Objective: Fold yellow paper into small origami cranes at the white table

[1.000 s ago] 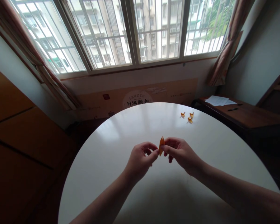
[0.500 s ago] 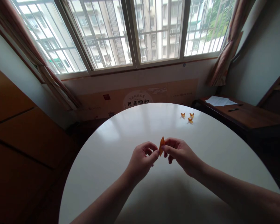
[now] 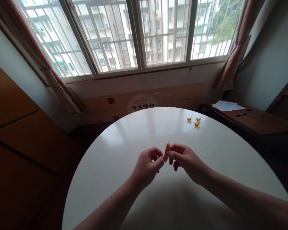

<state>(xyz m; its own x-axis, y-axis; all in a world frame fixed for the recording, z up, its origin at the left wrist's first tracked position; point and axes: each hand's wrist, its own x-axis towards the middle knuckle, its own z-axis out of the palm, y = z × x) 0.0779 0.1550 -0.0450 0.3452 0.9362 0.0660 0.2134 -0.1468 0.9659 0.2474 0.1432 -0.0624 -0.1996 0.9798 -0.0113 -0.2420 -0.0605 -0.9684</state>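
Observation:
A small folded piece of orange paper (image 3: 167, 152), narrow and pointed at both ends, is held upright above the white table between my hands. My left hand (image 3: 150, 163) pinches its lower left edge between thumb and fingertips. From the other side, my right hand (image 3: 184, 159) grips it with the thumb on the near face and the fingers behind, partly hidden. Farther back on the table stand three small orange folded-paper birds (image 3: 196, 125), grouped close together.
The round white table (image 3: 105, 179) has a glossy top. Beyond its right edge is a brown wooden desk (image 3: 259, 123) with white paper sheets (image 3: 227, 105) on it. A barred window (image 3: 163, 32), curtains (image 3: 227, 76) and a printed cardboard panel (image 3: 177, 99) are behind the table.
The whole view has shifted slightly, with everything sitting a little lower in the picture. Both hands keep nearly the same hold on the folded orange paper.

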